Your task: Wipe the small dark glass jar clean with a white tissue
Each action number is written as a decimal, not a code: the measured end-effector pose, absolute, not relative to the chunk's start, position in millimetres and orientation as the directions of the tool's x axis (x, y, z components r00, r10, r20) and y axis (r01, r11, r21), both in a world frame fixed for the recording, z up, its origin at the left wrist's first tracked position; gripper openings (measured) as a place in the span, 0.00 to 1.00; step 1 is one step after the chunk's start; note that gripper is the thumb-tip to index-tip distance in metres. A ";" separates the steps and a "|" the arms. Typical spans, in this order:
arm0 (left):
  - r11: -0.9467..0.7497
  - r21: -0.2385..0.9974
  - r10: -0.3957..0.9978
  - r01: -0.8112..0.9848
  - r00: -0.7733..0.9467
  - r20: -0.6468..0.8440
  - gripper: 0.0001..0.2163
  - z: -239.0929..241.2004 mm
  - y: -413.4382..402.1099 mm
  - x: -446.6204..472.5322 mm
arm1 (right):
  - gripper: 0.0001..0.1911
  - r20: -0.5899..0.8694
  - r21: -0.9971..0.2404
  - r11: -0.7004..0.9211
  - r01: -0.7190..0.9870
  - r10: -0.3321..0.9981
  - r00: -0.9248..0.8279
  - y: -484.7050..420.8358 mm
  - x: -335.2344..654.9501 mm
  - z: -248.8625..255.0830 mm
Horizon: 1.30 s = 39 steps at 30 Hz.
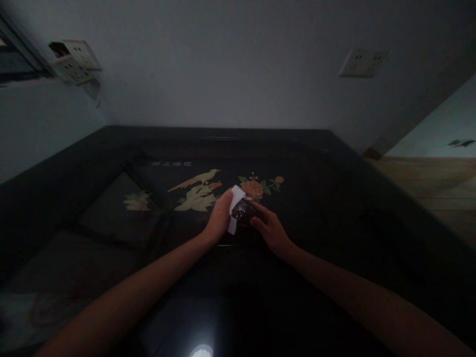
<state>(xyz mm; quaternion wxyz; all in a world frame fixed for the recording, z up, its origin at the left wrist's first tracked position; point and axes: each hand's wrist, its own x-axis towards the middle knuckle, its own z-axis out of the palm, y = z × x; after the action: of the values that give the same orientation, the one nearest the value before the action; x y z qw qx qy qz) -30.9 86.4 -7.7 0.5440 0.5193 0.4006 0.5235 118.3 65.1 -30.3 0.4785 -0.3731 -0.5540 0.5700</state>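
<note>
My left hand (219, 215) is closed around a white tissue or cloth (238, 195), pressing it against a small, dark, shiny object (244, 211). From the other side, my right hand (274, 232) grips that object between thumb and fingers. Its kind is hard to make out in the dim light. Both hands are over the middle of a glossy black surface (312, 198). Just beyond them, a pale bird picture (199, 194) and an orange flower picture (253, 188) decorate the surface.
A pale wall rises behind the black surface. Wall sockets (364, 63) are at the upper right, and more sockets (76, 62) with a plug are at the upper left. Wooden flooring (439, 181) lies beyond the right edge. Light reflects near the bottom.
</note>
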 end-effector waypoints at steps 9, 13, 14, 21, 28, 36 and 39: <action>-0.016 0.986 0.997 -0.168 0.078 0.030 0.21 -5.0 81.6 -29.5 | 0.35 0.152 -0.987 0.127 -0.100 0.942 -0.301 66.5 119.6 -30.9; -0.457 0.873 0.887 0.173 0.161 0.433 0.21 -0.4 75.4 -36.1 | 0.33 0.160 -0.985 0.136 -0.102 0.942 -0.296 66.8 118.3 -33.5; -0.568 0.785 0.823 0.248 0.201 0.532 0.19 -0.1 75.4 -37.6 | 0.32 0.163 -0.985 0.139 -0.103 0.943 -0.290 67.0 118.0 -34.3; -0.888 0.196 0.412 0.415 0.530 0.741 0.14 -1.3 83.5 -45.2 | 0.23 0.174 -0.985 0.166 -0.052 0.951 -0.256 66.7 117.2 -33.2; -0.755 0.540 0.652 0.373 0.338 0.678 0.14 3.4 78.7 -37.8 | 0.25 0.157 -0.986 0.137 -0.094 0.955 -0.250 67.4 117.6 -33.6; -0.022 0.973 0.995 -0.228 0.092 0.044 0.18 -1.2 84.2 -28.5 | 0.27 0.128 -0.982 0.087 -0.167 0.957 -0.259 66.2 118.3 -30.1; 0.216 0.865 0.975 -0.454 0.150 -0.165 0.16 0.3 87.2 -23.9 | 0.28 0.121 -0.973 0.060 -0.223 0.955 -0.272 66.4 116.7 -28.4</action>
<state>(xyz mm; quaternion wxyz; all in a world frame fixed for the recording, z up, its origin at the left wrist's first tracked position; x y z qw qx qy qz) -23.9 87.2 0.3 0.6783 0.3388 0.3846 0.5265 116.7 66.4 -28.4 0.4963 -0.3433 -0.5326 0.5935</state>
